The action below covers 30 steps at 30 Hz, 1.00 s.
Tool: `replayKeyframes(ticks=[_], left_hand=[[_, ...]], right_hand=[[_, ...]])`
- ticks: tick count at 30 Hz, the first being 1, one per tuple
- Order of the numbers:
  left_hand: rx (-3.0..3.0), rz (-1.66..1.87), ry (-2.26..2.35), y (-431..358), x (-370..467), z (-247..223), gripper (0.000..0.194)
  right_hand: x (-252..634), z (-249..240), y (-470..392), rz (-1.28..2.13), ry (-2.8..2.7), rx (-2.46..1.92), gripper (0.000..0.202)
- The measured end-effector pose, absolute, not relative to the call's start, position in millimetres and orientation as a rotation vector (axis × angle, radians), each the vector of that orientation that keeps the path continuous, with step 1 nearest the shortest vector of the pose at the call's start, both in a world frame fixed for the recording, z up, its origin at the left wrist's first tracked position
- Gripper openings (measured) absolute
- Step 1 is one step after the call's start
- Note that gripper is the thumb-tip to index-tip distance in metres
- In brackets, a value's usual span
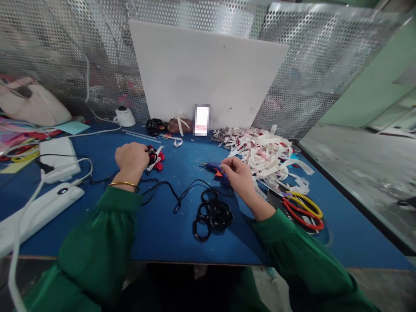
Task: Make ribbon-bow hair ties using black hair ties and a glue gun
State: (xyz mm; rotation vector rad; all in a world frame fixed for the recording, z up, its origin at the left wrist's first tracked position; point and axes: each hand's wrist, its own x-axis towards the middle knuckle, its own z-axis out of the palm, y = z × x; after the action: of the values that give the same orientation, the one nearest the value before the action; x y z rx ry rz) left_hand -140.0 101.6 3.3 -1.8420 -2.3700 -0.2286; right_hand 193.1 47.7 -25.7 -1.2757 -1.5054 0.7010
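Note:
My left hand (131,159) is closed at the left of the blue table, its fingertips at a small cluster of red and black pieces with a white ribbon (157,158); what lies between the fingers is too small to make out. My right hand (236,173) has its thumb and fingertips pinched together just right of a blue glue gun (212,167) with an orange trigger. The glue gun lies on the table, its tip pointing left. Several black hair bands (218,215) are heaped nearer the front edge.
White ribbon bows and strips (260,149) are piled at the back right, with red and yellow-handled scissors (305,212) in front. Power strips (39,208) and cables lie left. A white board (208,73) stands behind a lit phone (201,119).

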Motion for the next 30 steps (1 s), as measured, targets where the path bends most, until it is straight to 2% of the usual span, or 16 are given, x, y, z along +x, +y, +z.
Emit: replayKeyframes(ticks=[4, 7, 11, 13, 15, 19, 22, 25, 28, 30], left_hand=[[-1.828, -0.402, -2.282, 96.1, -131.2, 10.5, 0.03], [-1.811, -0.728, -2.124, 86.4, -107.7, 14.7, 0.034], [-2.322, -1.038, -1.898, 57.4, -52.6, 9.3, 0.019], [-2.713, -0.983, -1.71, 38.8, -26.7, 3.1, 0.014], [-3.012, -0.736, -1.469, 23.7, -10.2, -3.5, 0.014], [-3.134, -0.287, -1.2, 14.9, -6.1, -13.0, 0.031], [-3.103, -0.137, -1.192, 19.8, -11.0, -16.3, 0.03], [-3.112, -0.201, -1.249, 23.8, -10.8, -17.8, 0.022], [-3.166, -0.498, -1.488, 24.5, -6.9, -16.0, 0.013], [-3.241, -0.856, -1.78, 23.5, -4.4, -11.6, 0.006]], right_hand=[[204.4, -25.5, 57.8, 0.706, -1.45, -1.256, 0.013], [211.2, -26.6, 62.8, 0.71, -1.45, -1.256, 0.014], [214.1, -26.6, 61.4, 0.628, -1.561, -1.342, 0.013], [213.5, -24.0, 58.1, 0.555, -1.666, -1.439, 0.013], [212.5, -20.1, 54.6, 0.442, -1.792, -1.589, 0.016], [211.1, -15.3, 51.4, 0.246, -2.008, -1.927, 0.027], [211.5, -18.0, 53.8, 0.286, -2.03, -2.071, 0.036], [212.8, -23.8, 58.0, 0.339, -1.994, -2.102, 0.042], [214.6, -30.2, 61.7, 0.419, -1.972, -2.022, 0.048], [215.3, -34.2, 63.4, 0.575, -1.828, -1.913, 0.048]])
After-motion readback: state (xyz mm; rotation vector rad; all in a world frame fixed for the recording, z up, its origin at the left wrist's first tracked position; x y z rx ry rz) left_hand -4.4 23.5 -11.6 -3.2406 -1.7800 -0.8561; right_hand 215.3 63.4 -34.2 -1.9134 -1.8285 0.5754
